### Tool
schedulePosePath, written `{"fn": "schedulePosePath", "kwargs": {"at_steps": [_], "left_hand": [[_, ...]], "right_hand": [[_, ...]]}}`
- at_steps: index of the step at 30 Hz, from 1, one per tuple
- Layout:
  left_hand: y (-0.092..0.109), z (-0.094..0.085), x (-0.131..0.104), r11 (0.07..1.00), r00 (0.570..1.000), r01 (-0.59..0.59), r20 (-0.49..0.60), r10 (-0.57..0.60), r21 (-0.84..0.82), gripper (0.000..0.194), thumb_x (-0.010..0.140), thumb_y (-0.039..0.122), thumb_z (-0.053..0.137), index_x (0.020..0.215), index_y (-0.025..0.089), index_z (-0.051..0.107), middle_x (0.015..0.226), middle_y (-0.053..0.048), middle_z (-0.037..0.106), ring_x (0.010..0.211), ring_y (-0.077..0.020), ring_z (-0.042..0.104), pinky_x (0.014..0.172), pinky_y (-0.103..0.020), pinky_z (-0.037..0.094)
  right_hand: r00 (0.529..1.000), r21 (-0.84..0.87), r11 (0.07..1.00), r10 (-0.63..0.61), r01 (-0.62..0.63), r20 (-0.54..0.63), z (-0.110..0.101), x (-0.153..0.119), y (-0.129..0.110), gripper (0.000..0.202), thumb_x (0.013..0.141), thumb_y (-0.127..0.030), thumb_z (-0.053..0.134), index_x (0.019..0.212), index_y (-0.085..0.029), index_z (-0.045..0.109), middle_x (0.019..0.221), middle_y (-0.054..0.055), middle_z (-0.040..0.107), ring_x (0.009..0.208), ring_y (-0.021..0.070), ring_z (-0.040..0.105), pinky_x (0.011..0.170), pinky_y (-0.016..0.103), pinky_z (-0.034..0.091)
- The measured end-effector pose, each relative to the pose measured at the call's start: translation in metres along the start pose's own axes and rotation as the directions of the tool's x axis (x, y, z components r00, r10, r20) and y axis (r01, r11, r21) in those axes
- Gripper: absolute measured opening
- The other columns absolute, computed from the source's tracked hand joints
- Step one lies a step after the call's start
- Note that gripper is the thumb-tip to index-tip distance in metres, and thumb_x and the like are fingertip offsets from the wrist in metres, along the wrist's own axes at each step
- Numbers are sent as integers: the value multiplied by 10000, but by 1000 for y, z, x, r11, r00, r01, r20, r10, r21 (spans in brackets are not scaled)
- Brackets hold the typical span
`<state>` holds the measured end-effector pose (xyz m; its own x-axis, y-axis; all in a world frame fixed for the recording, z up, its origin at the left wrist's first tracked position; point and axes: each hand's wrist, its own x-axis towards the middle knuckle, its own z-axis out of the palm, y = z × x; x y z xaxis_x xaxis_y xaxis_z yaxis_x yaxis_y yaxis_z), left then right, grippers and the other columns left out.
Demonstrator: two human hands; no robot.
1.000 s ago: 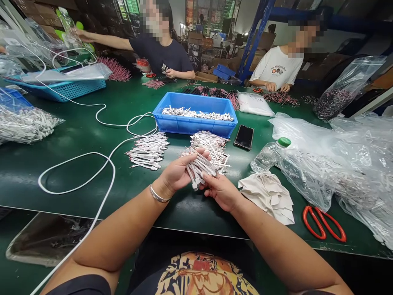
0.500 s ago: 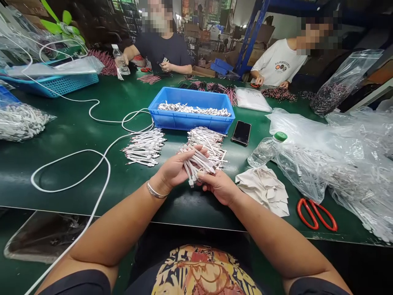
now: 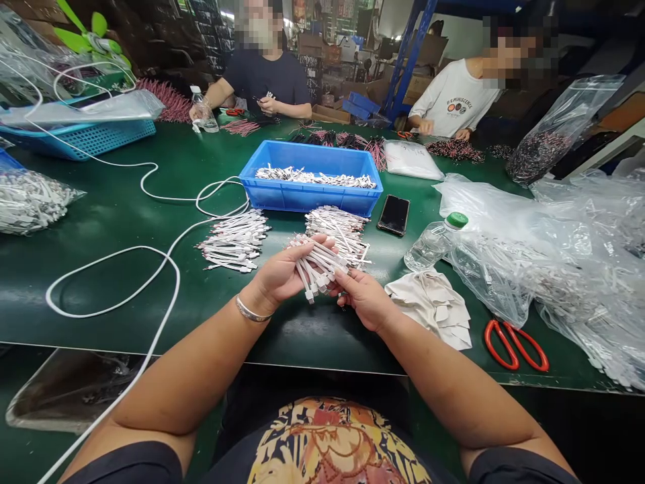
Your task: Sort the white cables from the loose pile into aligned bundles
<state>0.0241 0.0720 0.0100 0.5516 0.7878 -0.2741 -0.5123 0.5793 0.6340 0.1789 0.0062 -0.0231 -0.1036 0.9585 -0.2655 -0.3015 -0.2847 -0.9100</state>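
Observation:
A bundle of short white cables (image 3: 318, 266) with flat connectors lies across my left hand (image 3: 285, 274), whose thumb presses on top of it. My right hand (image 3: 363, 294) pinches the connector ends of the same bundle at its right side; the fingertips are partly hidden. Just beyond my hands is a pile of white cables (image 3: 338, 225) on the green table (image 3: 201, 336). A second cable pile (image 3: 234, 240) lies to the left. Behind both piles stands a blue bin (image 3: 312, 197) with more white cables inside.
Right of the bin lies a phone (image 3: 394, 215). Nearer are a clear bottle (image 3: 434, 243), white cloths (image 3: 431, 306), red-handled scissors (image 3: 517, 346) and plastic bags of cables (image 3: 564, 282). A long white cord (image 3: 121, 252) loops over the left side. Two people work across the table.
My right hand has shifted slightly up and right along the bundle, with its thumb now at the connector ends. My left hand still holds the cables. The view has moved slightly.

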Motion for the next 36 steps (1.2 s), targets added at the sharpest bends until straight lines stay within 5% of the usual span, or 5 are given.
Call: {"fn": "schedulePosePath", "kwargs": {"at_steps": [9, 20, 28, 36], "left_hand": [[3, 2, -1, 1000, 1000, -1, -26, 2, 20, 258, 821, 129, 493, 1045, 120, 620, 1051, -113, 667, 953, -228, 634, 949, -454, 429], [3, 1, 0, 999, 1000, -17, -20, 17, 42, 258, 820, 135, 500, 1047, 123, 621, 1077, -116, 660, 963, -228, 631, 939, -430, 445], [3, 3, -2, 1000, 1000, -9, 3, 9, 18, 272, 820, 140, 507, 1069, 130, 616, 1098, -107, 655, 1007, -228, 617, 969, -432, 424], [4, -1, -1, 999, 999, -31, 31, 30, 38, 262, 821, 147, 512, 1060, 129, 617, 1110, -113, 649, 991, -235, 623, 950, -441, 436]], "right_hand": [[1000, -19, 1000, -13, 13, -3, 0, -1, -1, 427, 748, -554, 589, 817, -137, 650, 786, 53, 619, 663, 121, 537, 505, 223, 387], [999, 52, 998, 29, -30, 22, 1, -2, -4, 252, 674, -347, 726, 835, -167, 652, 807, 23, 636, 670, 101, 539, 515, 201, 363], [984, 45, 990, 124, -130, 129, -1, -2, -2, 282, 654, -339, 744, 858, -165, 656, 838, 28, 649, 654, 90, 538, 521, 192, 370], [999, -3, 1000, 10, -10, 49, 1, -4, -4, 338, 666, -378, 729, 931, -190, 634, 883, 26, 624, 676, 101, 529, 508, 196, 373]]}}
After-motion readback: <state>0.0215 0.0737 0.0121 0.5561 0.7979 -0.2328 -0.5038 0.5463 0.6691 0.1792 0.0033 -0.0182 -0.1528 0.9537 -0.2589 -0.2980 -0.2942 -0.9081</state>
